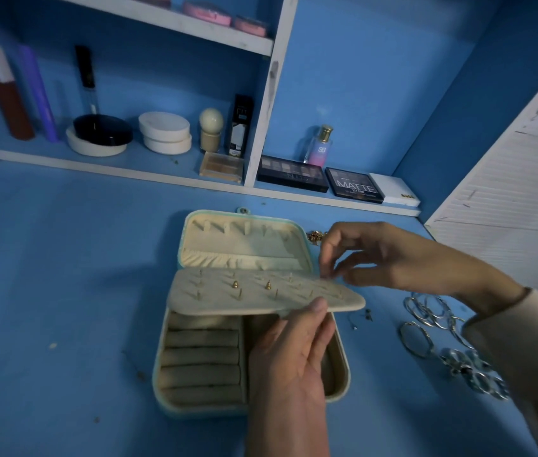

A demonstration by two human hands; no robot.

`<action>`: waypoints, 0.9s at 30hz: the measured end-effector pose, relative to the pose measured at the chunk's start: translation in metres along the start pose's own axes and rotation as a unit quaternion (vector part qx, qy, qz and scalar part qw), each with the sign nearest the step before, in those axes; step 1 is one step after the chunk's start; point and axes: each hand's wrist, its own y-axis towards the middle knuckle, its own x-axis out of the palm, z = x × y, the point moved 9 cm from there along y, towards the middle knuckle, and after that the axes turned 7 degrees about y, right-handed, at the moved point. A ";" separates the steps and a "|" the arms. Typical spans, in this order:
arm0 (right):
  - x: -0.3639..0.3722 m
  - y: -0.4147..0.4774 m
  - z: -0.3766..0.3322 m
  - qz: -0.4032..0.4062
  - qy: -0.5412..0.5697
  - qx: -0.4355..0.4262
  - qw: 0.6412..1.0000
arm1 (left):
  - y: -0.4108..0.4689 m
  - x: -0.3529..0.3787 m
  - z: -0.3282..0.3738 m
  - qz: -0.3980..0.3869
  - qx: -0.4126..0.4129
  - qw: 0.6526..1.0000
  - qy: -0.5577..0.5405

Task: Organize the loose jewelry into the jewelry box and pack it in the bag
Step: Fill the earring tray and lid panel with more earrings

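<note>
Jewelry box (201, 374) open at the centre of the frame on the blue bench (63, 291), lid (244, 239) laid back toward the shelf (129, 170). Earring panel (261, 296) raised above the lower tray and tilted, a few gold studs (235, 284) stuck in it. Left grip (294, 351) at bottom centre, holding the panel's near edge, thumb on top, fingers beneath. Right grip (376, 255) at centre right, fingertips (325, 272) drawn together at the panel's right corner; too small to tell whether anything pinched there. Gold chain (315, 235) just behind that grip, beside the lid. Silver bangles (426, 311) and rings (472, 367) loose on the bench at lower right, near the beige sleeve (508, 341). Eyeshadow palettes (294, 173) on the shelf above.
</note>
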 end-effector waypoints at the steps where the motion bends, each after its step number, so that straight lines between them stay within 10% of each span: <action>1: 0.000 -0.004 0.002 0.001 0.014 -0.003 1.000 | 0.000 -0.001 0.000 0.001 0.005 1.000 0.002; 17: -0.016 -0.001 0.014 0.164 0.182 -0.054 0.968 | 0.008 0.008 0.025 -0.053 0.014 0.997 0.047; 27: -0.017 0.010 0.032 0.246 0.238 -0.029 0.939 | 0.013 -0.015 0.145 0.041 0.276 0.899 0.336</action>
